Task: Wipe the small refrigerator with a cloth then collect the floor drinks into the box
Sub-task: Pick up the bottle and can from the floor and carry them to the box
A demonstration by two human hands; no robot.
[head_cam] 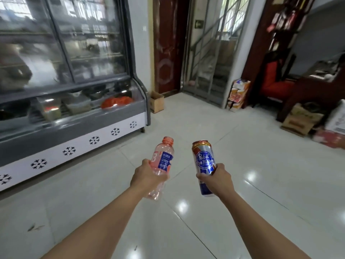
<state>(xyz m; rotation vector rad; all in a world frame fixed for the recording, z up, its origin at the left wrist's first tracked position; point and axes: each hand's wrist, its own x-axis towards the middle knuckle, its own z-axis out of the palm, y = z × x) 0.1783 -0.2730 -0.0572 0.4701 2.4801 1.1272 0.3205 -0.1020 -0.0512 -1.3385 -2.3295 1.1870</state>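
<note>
Pink capless plastic bottle (162, 166) gripped in left hand (147, 174), Pabst Blue Ribbon can (204, 165) in right hand (217, 179); collection under way, boxing left; cardboard box (156, 101) ahead by display fridge (65, 86).

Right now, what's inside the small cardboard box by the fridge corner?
The small cardboard box stands open-topped on the floor, but only its outer walls and inner flap show; its contents are hidden from this angle. Both drinks remain in hand.

Both arms out; left hand (147, 174) & right hand (219, 177) gripping.
</note>
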